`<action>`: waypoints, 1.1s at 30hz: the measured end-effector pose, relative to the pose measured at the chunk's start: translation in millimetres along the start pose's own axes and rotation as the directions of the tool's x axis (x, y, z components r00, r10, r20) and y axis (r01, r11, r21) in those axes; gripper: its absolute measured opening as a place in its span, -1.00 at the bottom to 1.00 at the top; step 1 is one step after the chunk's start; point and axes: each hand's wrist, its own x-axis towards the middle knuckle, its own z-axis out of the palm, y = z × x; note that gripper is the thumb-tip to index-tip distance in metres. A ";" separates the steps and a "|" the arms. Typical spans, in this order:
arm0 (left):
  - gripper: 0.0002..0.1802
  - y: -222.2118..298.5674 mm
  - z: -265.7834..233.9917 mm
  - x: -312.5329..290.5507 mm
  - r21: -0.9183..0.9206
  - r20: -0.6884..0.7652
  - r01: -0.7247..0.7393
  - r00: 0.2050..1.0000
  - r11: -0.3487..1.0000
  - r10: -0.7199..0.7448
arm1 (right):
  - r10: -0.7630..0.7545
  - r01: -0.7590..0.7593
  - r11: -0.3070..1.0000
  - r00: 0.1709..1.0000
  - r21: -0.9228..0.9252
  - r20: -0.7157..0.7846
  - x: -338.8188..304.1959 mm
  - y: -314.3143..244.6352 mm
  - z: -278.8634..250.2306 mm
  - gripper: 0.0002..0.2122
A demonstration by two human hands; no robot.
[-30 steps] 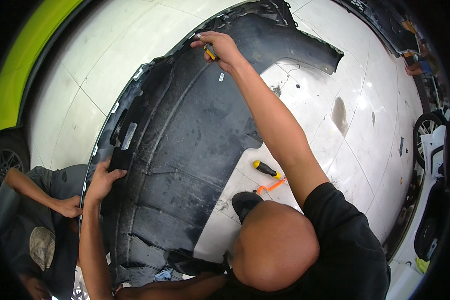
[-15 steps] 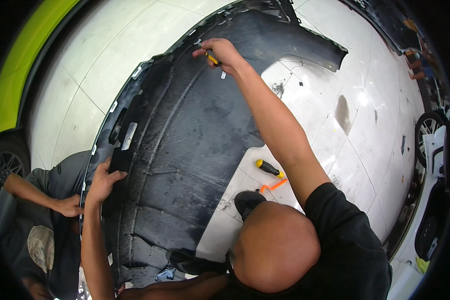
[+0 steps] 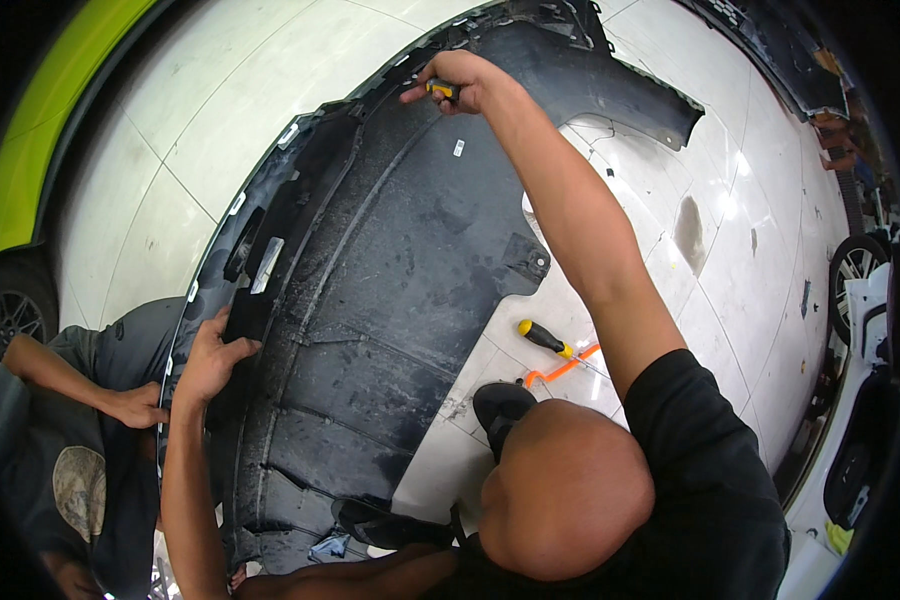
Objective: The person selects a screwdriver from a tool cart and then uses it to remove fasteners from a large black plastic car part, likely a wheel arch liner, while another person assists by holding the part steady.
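Note:
A long black car bumper cover lies with its ribbed inner side up, small light clips along its curved left edge. My left hand grips that edge near the lower left, thumb pressed on the inside and fingers partly hidden. At the far end, my right hand is closed round a short tool with a yellow and black handle, held close to the clipped edge. The tool's tip is too small to make out. At the left, a co-worker's hand touches the bumper's outer edge.
A yellow and black screwdriver and an orange strip lie on the tiled floor beside my bare knee and black shoe. A lime green car body stands at left. Car parts and a wheel line the right.
My right hand has moved slightly up and right along the bumper's edge with the tool. The bumper appears shifted a little to the right in view. My left hand keeps its grip.

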 end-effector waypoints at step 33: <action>-0.43 -1.1 3.2 -0.3 -0.030 0.011 -0.049 0.999 0.998 0.049 | 0.046 0.019 0.737 0.996 0.675 -0.077 7.9 36.6 36.4 -0.93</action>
